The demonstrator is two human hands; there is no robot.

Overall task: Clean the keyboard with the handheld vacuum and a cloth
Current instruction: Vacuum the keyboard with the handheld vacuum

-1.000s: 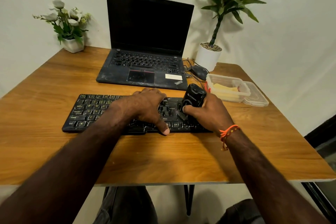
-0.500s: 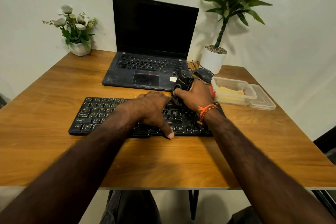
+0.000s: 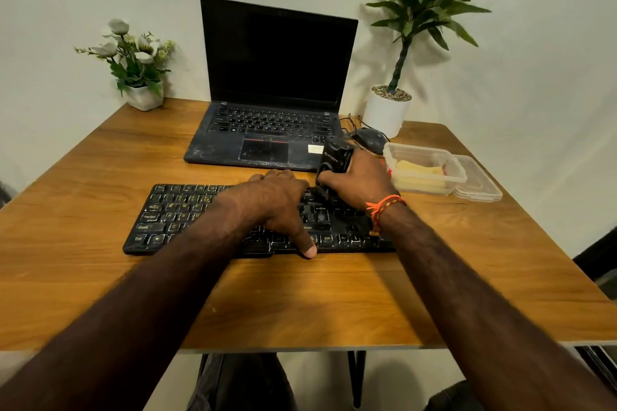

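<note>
The right hand (image 3: 359, 178) grips the handheld vacuum (image 3: 334, 162), fingers curled round it, at the keyboard's (image 3: 173, 217) back right; the left hand (image 3: 277, 207) rests flat on the keys, mid-worktop (image 3: 100, 294)

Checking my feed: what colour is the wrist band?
Orange thread band, right wrist, head view.
</note>
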